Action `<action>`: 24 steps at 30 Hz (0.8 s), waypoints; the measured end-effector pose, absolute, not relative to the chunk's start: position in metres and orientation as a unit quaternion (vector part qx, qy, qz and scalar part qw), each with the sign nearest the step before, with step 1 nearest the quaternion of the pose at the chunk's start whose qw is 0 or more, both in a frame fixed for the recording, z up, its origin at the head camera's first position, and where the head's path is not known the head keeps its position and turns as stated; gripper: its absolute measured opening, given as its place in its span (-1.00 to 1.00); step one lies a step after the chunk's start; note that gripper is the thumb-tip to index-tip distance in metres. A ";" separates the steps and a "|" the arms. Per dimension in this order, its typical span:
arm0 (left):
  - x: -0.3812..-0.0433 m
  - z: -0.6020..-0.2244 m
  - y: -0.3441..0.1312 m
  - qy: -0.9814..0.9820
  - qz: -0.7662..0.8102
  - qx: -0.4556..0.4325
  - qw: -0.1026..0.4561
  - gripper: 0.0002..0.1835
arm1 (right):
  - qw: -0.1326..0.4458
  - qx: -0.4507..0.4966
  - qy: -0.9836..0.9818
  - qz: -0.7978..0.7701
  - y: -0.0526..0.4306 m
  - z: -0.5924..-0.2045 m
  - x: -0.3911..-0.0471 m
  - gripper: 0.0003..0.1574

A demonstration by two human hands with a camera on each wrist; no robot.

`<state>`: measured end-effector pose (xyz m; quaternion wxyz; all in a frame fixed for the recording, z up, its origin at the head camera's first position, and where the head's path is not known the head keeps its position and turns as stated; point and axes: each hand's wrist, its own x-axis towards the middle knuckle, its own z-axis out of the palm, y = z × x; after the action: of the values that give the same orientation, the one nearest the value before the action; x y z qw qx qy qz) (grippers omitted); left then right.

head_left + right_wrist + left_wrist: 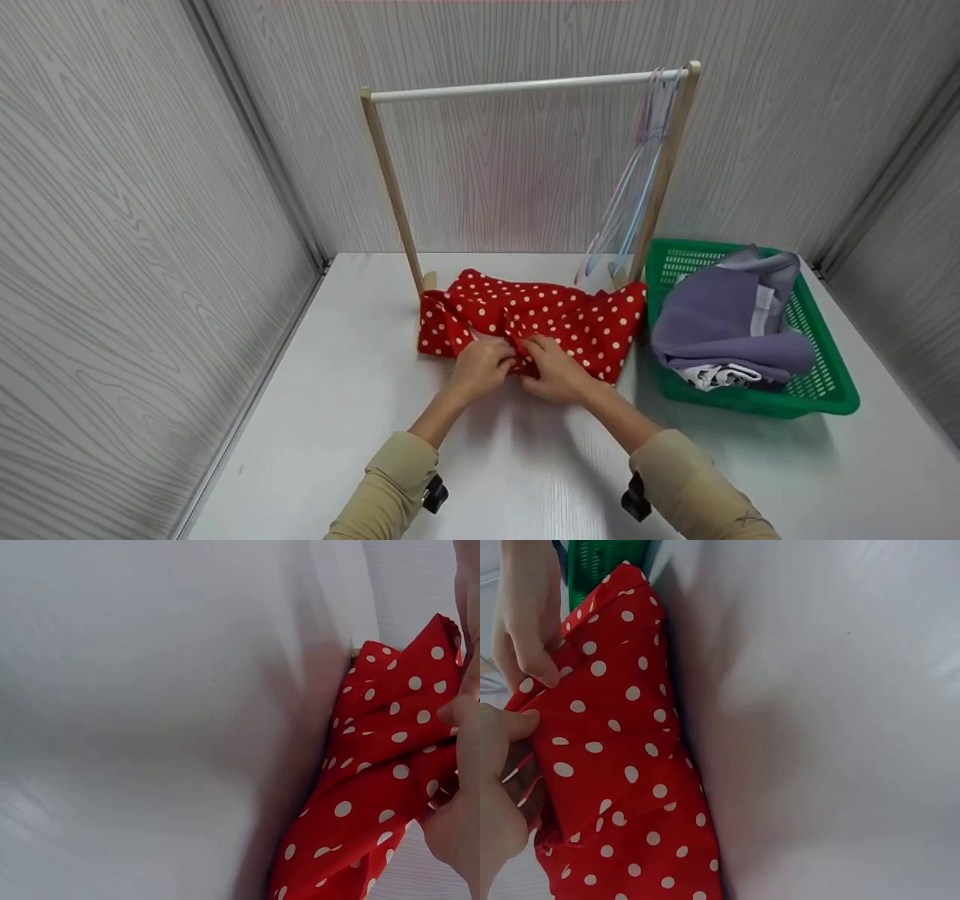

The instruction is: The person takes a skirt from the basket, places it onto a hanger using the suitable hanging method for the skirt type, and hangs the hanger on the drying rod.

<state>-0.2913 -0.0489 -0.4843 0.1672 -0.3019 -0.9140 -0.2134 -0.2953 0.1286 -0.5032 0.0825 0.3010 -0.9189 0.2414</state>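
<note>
On table (337,420) by rack (525,86), L hand (480,367) & R hand (556,371) both pinching cloth (570,311), prob. to control folds; basket (750,403) at R, prob. for easy reach.

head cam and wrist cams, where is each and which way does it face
Head: worn on the head, facing forward and down at rack, red dotted cloth, green basket; left hand, right hand, sleeves show.
Left wrist: worn there, facing the cloth and table; both hands at left edge.
Right wrist: worn there, facing the cloth and table; both hands partly at right edge.
Head and left wrist both show the basket.
</note>
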 end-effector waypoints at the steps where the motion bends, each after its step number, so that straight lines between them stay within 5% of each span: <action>1: -0.291 -0.485 -0.047 -0.911 -0.212 -0.306 0.178 -0.92 | 0.076 0.299 -0.917 0.252 0.128 -0.504 -0.294 -0.37; 11: -0.306 -0.478 -0.091 -0.888 -0.250 -0.328 0.206 -0.82 | 0.210 0.282 -0.917 0.191 0.134 -0.502 -0.296 -0.80; 16: -0.318 -0.474 -0.128 -0.911 -0.129 -0.313 0.236 -0.70 | 0.264 0.310 -0.898 0.165 0.142 -0.496 -0.299 -0.74; 24: -0.334 -0.481 -0.142 -0.921 0.041 -0.314 0.227 -0.95 | 0.308 0.410 -0.847 0.141 0.157 -0.472 -0.305 -0.40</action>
<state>-0.3342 -0.1418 -0.4814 0.2274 -0.3140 -0.9209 0.0411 -0.3053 0.1573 -0.4719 0.3076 0.4100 -0.8469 0.1414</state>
